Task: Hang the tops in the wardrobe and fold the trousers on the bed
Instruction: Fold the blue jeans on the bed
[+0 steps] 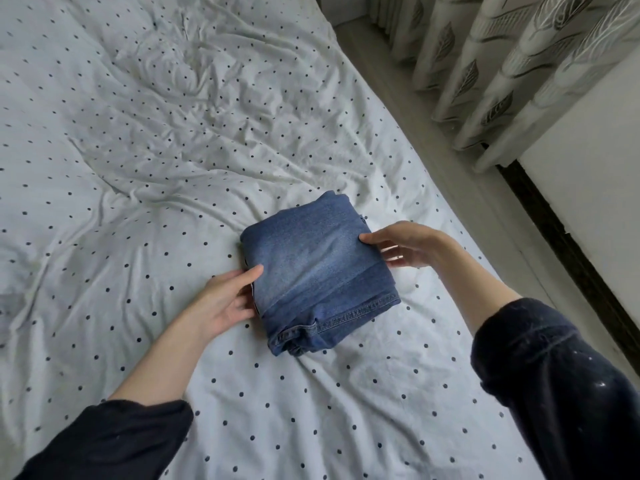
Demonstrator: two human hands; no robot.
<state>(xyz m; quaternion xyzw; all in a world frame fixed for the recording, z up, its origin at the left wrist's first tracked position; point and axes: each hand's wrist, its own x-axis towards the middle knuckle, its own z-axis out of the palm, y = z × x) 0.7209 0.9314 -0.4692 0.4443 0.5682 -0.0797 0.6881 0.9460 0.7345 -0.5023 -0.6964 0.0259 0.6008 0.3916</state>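
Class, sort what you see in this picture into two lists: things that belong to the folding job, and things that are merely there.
Part of the job:
folded jeans
bed, where they lie
left hand, at the jeans' left edge
right hand, at their right edge

Merely there:
leaf-patterned curtains
floor strip beside the bed

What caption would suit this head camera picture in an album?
Both hands, left hand and right hand, steady a folded pair of blue jeans on the polka-dot bed sheet.
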